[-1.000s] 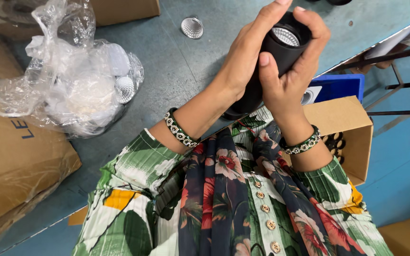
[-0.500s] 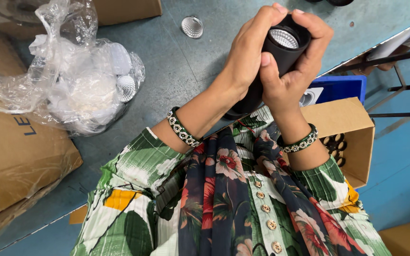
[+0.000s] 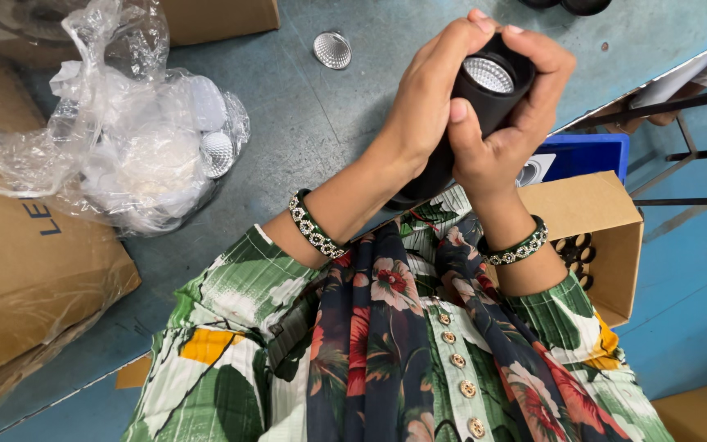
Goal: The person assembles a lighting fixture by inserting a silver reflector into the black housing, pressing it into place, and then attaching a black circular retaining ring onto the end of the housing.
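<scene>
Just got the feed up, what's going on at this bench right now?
A person holds a black cylindrical lamp housing upright in both hands above a blue-grey table. The left hand wraps one side, the right hand the other, its thumb pressed on the front. A ribbed silver reflector sits in the open top. On the table lie a loose reflector and a clear plastic bag of white parts. An open cardboard box stands nearby.

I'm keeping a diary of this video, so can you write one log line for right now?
left hand: grips black lamp housing | right hand: grips it too | silver reflector: lies on table | plastic bag: beside cardboard box
</scene>
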